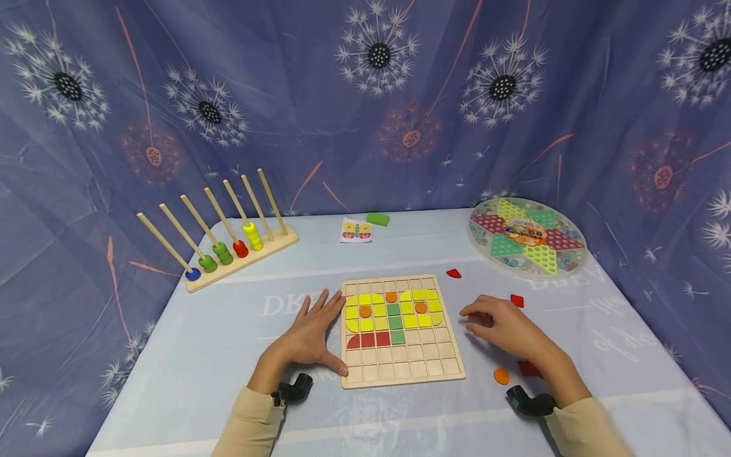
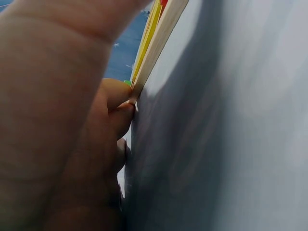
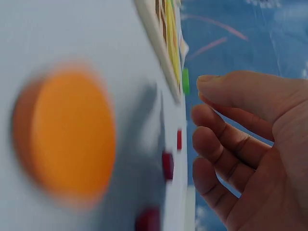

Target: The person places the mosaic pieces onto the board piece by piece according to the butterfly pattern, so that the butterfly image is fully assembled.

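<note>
A square wooden grid board [image 1: 400, 371] lies flat, with yellow, green, red and orange tiles set in its upper and middle rows. My left hand [image 1: 311, 333] rests at its left edge, fingers spread, thumb and forefinger touching the rim. In the left wrist view, the fingers [image 2: 118, 94] meet the board's wooden side [image 2: 161, 41]. To the right of the board hovers my right hand [image 1: 505, 327], its fingers loosely bent and nothing between them. An orange disc [image 1: 501, 376] and a dark red tile [image 1: 530, 368] lie near the right wrist; the right wrist view shows the disc [image 3: 74, 134] up close.
Red pieces, one fan-shaped [image 1: 454, 273] and one squarish [image 1: 516, 301], lie right of the board. Behind are a pattern card [image 1: 356, 231] and a green block [image 1: 377, 219]. A peg stand with beads [image 1: 251, 257] is back left; a round star-patterned game board [image 1: 525, 238] is back right.
</note>
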